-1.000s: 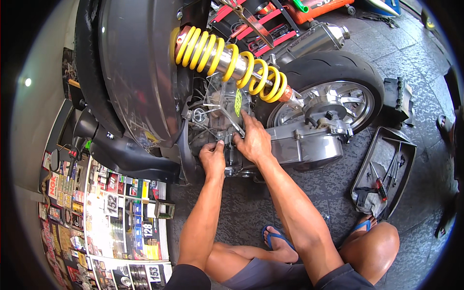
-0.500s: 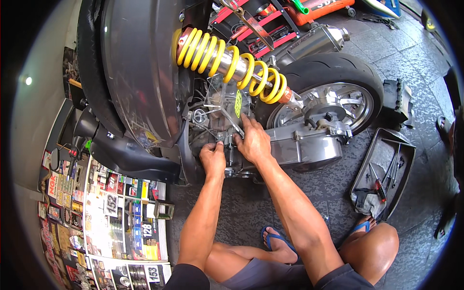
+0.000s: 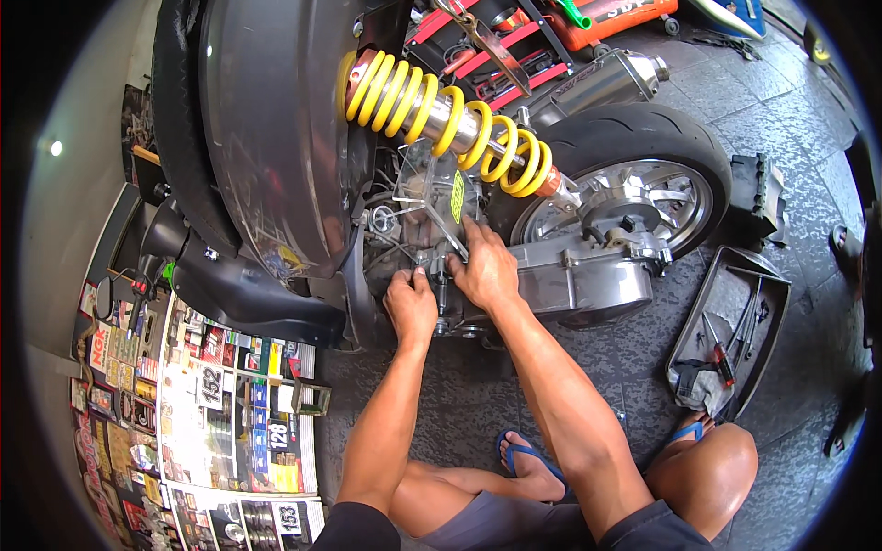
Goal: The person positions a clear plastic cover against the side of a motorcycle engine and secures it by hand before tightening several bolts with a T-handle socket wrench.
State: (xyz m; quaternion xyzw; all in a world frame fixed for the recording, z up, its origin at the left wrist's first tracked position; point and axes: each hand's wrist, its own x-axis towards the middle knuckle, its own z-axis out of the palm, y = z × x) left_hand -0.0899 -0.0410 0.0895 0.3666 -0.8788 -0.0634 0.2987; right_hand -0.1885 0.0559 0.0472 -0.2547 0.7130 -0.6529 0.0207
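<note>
Both of my hands work at the engine area of a dark grey scooter (image 3: 266,129), below its yellow coil-spring shock absorber (image 3: 446,119). My right hand (image 3: 487,271) is closed at the lower corner of a clear plastic panel (image 3: 439,188) with a yellow-green sticker, fingers along its edge and thumb at the near side. To its left, my left hand (image 3: 411,303) is pinched at a small metal part by the panel's lower end; its fingers hide what they hold. Upright between the hands stands a slim metal rod (image 3: 442,292). The grey transmission case (image 3: 588,283) runs right toward the rear wheel (image 3: 634,188).
On the floor at right lies a metal tray (image 3: 675,367) with a screwdriver (image 3: 722,364), other tools and a rag. A black box-like part (image 3: 755,197) sits beyond it. At the back are a red-and-black tool cart (image 3: 542,78) and a silver exhaust muffler (image 3: 602,87). Shelves (image 3: 234,413) stand left.
The scooter sits slightly farther right in the picture. My left hand has shifted a little right and up; both hands stay at the same spot on the engine.
</note>
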